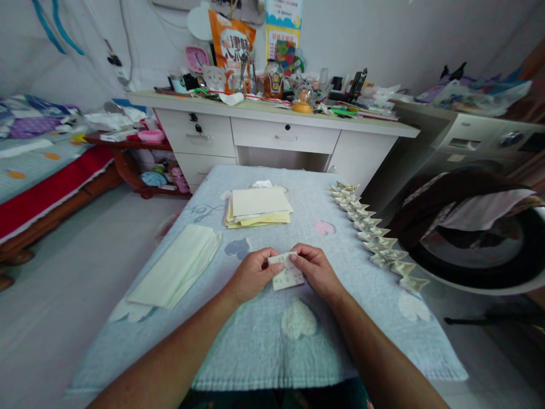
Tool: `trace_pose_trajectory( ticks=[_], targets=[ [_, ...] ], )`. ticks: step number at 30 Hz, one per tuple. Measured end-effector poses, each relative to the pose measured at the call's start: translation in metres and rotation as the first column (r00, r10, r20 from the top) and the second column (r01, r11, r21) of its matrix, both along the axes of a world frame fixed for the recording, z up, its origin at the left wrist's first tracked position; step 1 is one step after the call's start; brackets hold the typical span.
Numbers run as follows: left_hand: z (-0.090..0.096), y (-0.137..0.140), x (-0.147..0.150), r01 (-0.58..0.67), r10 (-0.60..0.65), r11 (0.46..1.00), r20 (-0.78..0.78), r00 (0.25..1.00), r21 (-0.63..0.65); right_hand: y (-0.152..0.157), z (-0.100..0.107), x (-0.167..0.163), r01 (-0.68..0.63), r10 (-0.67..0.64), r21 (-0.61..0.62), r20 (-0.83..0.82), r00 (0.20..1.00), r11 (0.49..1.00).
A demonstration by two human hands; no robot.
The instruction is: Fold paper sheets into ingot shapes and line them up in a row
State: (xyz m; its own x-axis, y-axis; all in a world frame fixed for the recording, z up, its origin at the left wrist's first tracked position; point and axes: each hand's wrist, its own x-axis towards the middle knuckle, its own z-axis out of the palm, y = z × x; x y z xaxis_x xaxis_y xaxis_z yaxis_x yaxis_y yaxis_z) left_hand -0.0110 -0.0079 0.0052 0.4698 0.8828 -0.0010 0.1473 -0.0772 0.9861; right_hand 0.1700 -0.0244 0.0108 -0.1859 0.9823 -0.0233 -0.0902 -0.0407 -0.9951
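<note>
Between both hands is a small folded paper (pixel 286 274), whitish with faint marks on it. My left hand (pixel 256 272) pinches its upper left edge, thumb on top. Its upper right edge is gripped by my right hand (pixel 314 269), the thumb lying on the face of the paper. The fingers behind the paper are hidden. Just beyond the hands lies a stack of cream and yellow paper sheets (pixel 259 203). To the left rests a pile of long pale green folded paper (pixel 176 266). Along the right side runs a row of folded paper boats (pixel 374 233).
A pale blue cloth (pixel 238 352) with heart patterns covers the table. Behind it stands a white desk (pixel 281 133) crowded with a jar, an orange snack bag (pixel 232 48) and small items. A washing machine (pixel 472 142) with clothes in its open door is at right, a bed (pixel 46 170) at left.
</note>
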Motion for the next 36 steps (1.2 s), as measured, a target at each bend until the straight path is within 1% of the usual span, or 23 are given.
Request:
trace_pose_trajectory(
  ticks=[4, 7, 12, 21, 25, 27, 30, 33, 36],
  targets=[
    [-0.003, 0.001, -0.001, 0.011, -0.011, 1.000, 0.013, 1.000, -0.026, 0.000, -0.003, 0.001, 0.013, -0.013, 0.022, 0.007, 1.000, 1.000],
    [-0.004, 0.001, -0.002, 0.008, -0.009, 1.000, -0.010, 1.000, -0.029, 0.000, -0.004, 0.001, 0.026, -0.027, 0.041, 0.032, 0.999, 0.999],
    [-0.001, 0.000, -0.002, 0.014, -0.014, 1.000, -0.064, 0.998, -0.004, 0.000, -0.004, 0.001, 0.038, -0.042, 0.066, 0.058, 0.997, 0.997],
    [0.001, -0.001, -0.002, 0.019, -0.017, 1.000, -0.078, 0.997, 0.020, -0.001, -0.004, 0.000, 0.034, -0.035, 0.034, 0.021, 0.999, 0.999],
    [0.004, -0.002, -0.001, 0.010, -0.003, 0.997, -0.098, 0.995, 0.072, 0.001, -0.006, 0.001, 0.049, -0.052, 0.055, 0.058, 0.997, 0.997],
    [0.005, -0.002, -0.001, -0.008, 0.018, 0.994, -0.092, 0.996, 0.107, 0.001, -0.007, 0.001, 0.059, -0.066, 0.081, 0.092, 0.994, 0.995],
    [0.007, -0.001, 0.000, -0.049, 0.056, 0.991, -0.054, 0.997, 0.123, 0.001, -0.006, 0.001, 0.056, -0.071, 0.123, 0.128, 0.989, 0.991],
    [0.005, 0.001, -0.001, -0.078, 0.081, 0.992, -0.022, 0.996, 0.102, 0.001, -0.003, -0.001, 0.048, -0.069, 0.145, 0.142, 0.987, 0.988],
    [0.002, 0.005, -0.003, -0.156, 0.155, 0.987, 0.038, 0.987, 0.048, 0.001, 0.001, -0.002, 0.051, -0.061, 0.124, 0.081, 0.995, 0.991]
  ],
)
